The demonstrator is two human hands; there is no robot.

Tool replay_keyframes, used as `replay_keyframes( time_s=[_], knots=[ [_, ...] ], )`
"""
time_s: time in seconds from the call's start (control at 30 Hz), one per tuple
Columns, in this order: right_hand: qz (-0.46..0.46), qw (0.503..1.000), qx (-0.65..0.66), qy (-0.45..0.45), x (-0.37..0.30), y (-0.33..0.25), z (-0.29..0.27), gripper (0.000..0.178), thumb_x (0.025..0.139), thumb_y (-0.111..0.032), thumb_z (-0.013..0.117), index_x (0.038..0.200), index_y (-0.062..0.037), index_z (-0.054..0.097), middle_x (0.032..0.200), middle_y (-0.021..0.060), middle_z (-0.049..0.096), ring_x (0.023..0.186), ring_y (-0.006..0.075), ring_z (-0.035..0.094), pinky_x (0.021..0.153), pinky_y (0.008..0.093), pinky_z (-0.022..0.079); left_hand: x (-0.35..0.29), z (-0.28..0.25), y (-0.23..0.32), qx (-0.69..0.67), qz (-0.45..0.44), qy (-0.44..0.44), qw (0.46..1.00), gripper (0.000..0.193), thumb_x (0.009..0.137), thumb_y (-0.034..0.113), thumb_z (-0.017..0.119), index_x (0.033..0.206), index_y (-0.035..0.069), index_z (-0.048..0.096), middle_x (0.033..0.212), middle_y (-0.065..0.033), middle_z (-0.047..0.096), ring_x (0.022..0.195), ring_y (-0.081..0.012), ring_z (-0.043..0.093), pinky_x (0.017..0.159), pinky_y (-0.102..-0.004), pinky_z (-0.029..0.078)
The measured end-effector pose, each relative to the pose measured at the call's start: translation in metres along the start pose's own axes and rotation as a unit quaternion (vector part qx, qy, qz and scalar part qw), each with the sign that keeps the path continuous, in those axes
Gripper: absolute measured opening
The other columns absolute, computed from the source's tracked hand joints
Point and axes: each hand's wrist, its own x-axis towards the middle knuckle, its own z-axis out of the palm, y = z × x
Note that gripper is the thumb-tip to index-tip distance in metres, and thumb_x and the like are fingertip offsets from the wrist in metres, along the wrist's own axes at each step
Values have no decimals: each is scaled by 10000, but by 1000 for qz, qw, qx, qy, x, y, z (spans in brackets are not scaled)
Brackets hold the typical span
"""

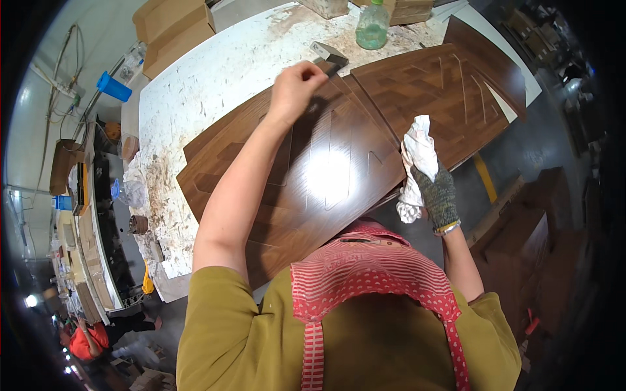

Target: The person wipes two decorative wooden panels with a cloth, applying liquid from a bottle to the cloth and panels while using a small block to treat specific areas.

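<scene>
My bare left hand is raised over the far edge of a dark brown wood-grain panel, its fingers curled in a pinch. Whatever they hold, if anything, is too small to make out. Just beyond the fingertips lies a small block with a pale top and a dark side. My right hand wears a dark grey knitted glove and is closed on a crumpled white cloth by the panel's right end. A second brown panel with grooved lines lies to the right, beside the first.
A green-tinted bottle stands at the back of the stained white table. An open cardboard box sits at the far left, near a blue cup. Brown cartons are stacked at right. Another person is at lower left.
</scene>
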Motion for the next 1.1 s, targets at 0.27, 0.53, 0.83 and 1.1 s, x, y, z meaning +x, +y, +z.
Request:
replay_keyframes(
  time_s=[0.27, 0.53, 0.83, 1.1],
  knots=[
    [-16, 998, -54, 33, 7, 23, 8, 526, 776, -356, 679, 1121, 24, 567, 972, 254, 619, 897, 387, 598, 777, 404, 474, -63, 69, -2, 281, 287, -109, 909, 103, 750, 162, 663, 737, 74, 611, 776, -89, 638, 803, -282, 596, 690, -408, 469],
    [-35, 998, -24, 46, 3, 12, 9, 486, 781, -328, 679, 1110, 15, 576, 948, 244, 627, 873, 373, 609, 760, 397, 478, -50, 61, -1, 296, 327, -97, 892, 51, 758, 121, 619, 747, 73, 609, 762, -93, 633, 781, -286, 583, 675, -431, 455],
    [22, 1000, 0, 4, 3, 2, 6, 448, 808, -208, 677, 1174, 17, 550, 1042, 166, 643, 928, 241, 615, 828, 316, 461, -57, 68, 5, 237, 280, -164, 916, 90, 742, 136, 651, 737, 58, 605, 801, -104, 638, 810, -298, 587, 688, -412, 479],
    [7, 1000, -13, 16, 3, 6, 7, 461, 797, -305, 672, 1106, 21, 570, 956, 235, 629, 866, 365, 606, 754, 383, 475, -60, 78, 7, 254, 298, -168, 904, 74, 734, 144, 648, 759, 81, 620, 803, -89, 633, 801, -286, 584, 700, -419, 469]
  ],
)
